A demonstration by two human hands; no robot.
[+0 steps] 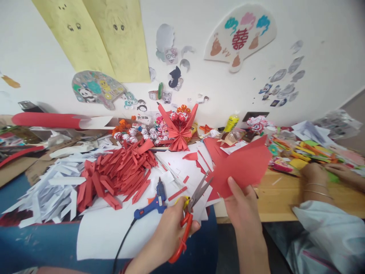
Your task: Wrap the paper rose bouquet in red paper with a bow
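My left hand (171,225) is closed around the handles of a pair of scissors (197,193) with red and yellow grips. The scissor blades are parted and point up and right, near the left edge of a red paper sheet (242,163). I cannot tell if they touch it. My right hand (241,199) pinches that sheet from below, thumb on the near face. Left of the scissors lies a blue glue gun (152,203) with a black cord, on a white paper sheet (114,236). Red paper scraps (178,193) are beside the blades.
Piles of folded red paper strips (122,171) and white paper strips (54,192) spread to the left. A red folded-paper ornament (180,134) stands by the wall. A yellow bottle (231,122) is behind the sheet. At right, another person's hands (315,177) are among coloured papers.
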